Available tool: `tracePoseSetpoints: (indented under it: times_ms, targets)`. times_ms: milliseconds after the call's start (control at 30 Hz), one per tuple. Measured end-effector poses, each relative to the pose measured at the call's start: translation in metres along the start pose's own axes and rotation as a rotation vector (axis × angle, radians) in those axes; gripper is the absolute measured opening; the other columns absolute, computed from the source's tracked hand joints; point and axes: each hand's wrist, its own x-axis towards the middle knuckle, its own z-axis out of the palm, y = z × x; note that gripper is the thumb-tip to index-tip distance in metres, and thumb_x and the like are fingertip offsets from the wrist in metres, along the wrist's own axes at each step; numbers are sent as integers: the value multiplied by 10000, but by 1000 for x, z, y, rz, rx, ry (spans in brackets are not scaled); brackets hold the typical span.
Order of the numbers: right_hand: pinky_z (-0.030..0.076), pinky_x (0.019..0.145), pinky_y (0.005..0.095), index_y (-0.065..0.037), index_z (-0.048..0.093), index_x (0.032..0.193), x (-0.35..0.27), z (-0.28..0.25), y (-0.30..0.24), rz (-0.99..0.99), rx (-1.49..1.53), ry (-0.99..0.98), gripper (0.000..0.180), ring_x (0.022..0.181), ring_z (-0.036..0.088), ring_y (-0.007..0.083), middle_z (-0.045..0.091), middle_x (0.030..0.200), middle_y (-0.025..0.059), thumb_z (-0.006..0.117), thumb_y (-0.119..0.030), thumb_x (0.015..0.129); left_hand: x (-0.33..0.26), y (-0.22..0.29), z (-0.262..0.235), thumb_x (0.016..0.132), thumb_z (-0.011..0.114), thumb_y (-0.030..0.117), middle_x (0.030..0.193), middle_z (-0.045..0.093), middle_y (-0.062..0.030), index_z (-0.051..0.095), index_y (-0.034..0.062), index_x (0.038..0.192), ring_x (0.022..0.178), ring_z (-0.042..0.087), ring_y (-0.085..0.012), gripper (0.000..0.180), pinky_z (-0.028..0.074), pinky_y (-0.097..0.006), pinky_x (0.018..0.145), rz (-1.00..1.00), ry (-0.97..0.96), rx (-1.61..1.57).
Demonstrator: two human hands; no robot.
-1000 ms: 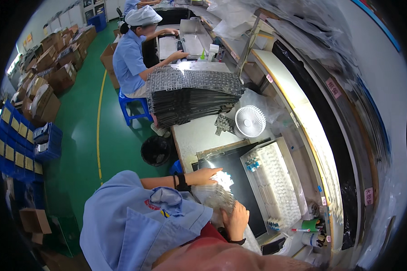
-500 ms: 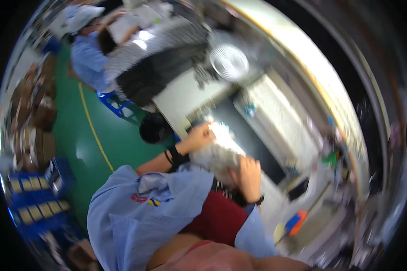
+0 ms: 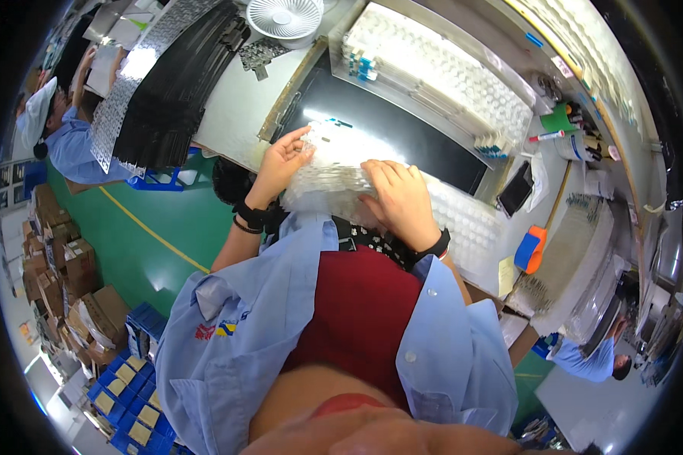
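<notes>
Factory workbench [image 3: 235, 121], green floor at left, black mat [image 3: 402, 129] at bench centre. Since half second ago: view steadier and sharper, both hands still on same tray stack. Clear blister tray stack [image 3: 334, 178] lies at near edge of black mat, long axis left to right, flat. Left hand [image 3: 284, 159] at stack's left end, fingers curled, gripping edge, wrist bent up. Right hand [image 3: 398, 199] laid palm down on stack's right part, fingers together, pressing. White desk fan [image 3: 284, 17] far left; co-worker [image 3: 61, 129] seated far left.
</notes>
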Motion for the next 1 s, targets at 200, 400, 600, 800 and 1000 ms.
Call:
tracePoseSetpoints:
  times_ms: [200, 400, 600, 800, 1000]
  targets:
    - [391, 776, 337, -51, 519, 1072, 4, -11, -1, 5, 4, 53, 511, 1002, 519, 219, 558, 1105, 102, 714, -183, 618, -24, 30, -12, 826, 586, 14, 890, 621, -50, 636, -27, 996, 824, 571, -103, 182, 452, -239, 745, 115, -329, 208]
    - [382, 767, 339, -52, 536, 1058, -1, -7, 0, -9, 131, 71, 525, 923, 533, 217, 578, 978, 76, 739, -218, 603, -18, 45, -12, 829, 599, 75, 848, 624, -75, 632, -21, 1018, 817, 569, -116, 215, 441, -242, 745, 119, -359, 248]
    - [388, 750, 346, -77, 548, 1041, 2, -16, 0, -26, 116, -5, 484, 843, 533, 201, 581, 853, 45, 742, -216, 620, 18, 18, -9, 793, 654, 156, 1011, 581, -124, 569, 25, 1158, 881, 543, -218, 397, 446, -308, 781, 265, 121, 872]
    - [371, 826, 363, -78, 553, 1018, 1, -17, 3, -19, 40, -21, 456, 906, 537, 209, 589, 917, 55, 734, -238, 631, 23, 12, 0, 746, 688, 148, 1055, 566, -147, 579, 30, 1087, 1013, 495, -295, 377, 392, -364, 887, 432, 62, 1121]
    - [344, 891, 417, -88, 532, 977, 7, -13, 7, -47, 57, 91, 464, 996, 525, 208, 575, 997, 65, 752, -226, 593, -15, 53, 6, 816, 599, 23, 917, 618, -59, 555, 14, 896, 882, 584, -139, 92, 452, -265, 799, 126, -259, 387]
